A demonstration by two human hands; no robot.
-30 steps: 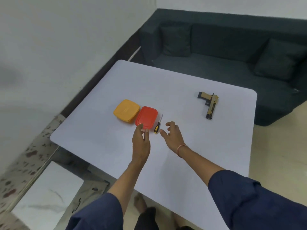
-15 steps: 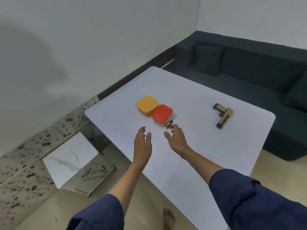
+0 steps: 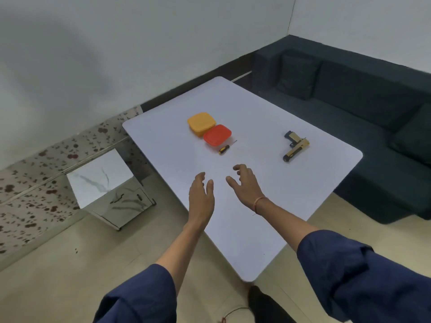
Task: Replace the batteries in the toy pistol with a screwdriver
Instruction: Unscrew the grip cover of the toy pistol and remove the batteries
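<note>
1. White and smooth, the table (image 3: 256,229) stands cornerwise to us, with one corner pointing at our feet and one long edge running along a dark sofa (image 3: 349,94).
2. We see the toy pistol (image 3: 295,146), tan and black, lying flat on its side near the table's right corner, close to the edge that faces the sofa. Its dark end points toward us, and nothing touches it.
3. We find the screwdriver (image 3: 224,149) around the middle of the table, well apart from the pistol. Its yellow-and-black handle lies toward us, and its thin shaft points away, just beside a red box (image 3: 217,135). We cannot tell whether the two touch.
4. We see an orange box (image 3: 201,123) against the red one, on the side toward the table's left corner. Both lids are on.
5. Our left hand (image 3: 201,199) reaches over the table's near-left edge, fingers straight and close together, thumb apart. It holds nothing.
6. Our right hand (image 3: 245,185) is just beside it over the table, short of the screwdriver, fingers spread and loosely curled. It is empty too. A thin orange band (image 3: 260,202) circles that wrist.
7. We wear dark blue sleeves (image 3: 361,276) pushed up the forearms.
8. Left of the table, a small marble-topped cabinet (image 3: 100,176) stands on the floor.
</note>
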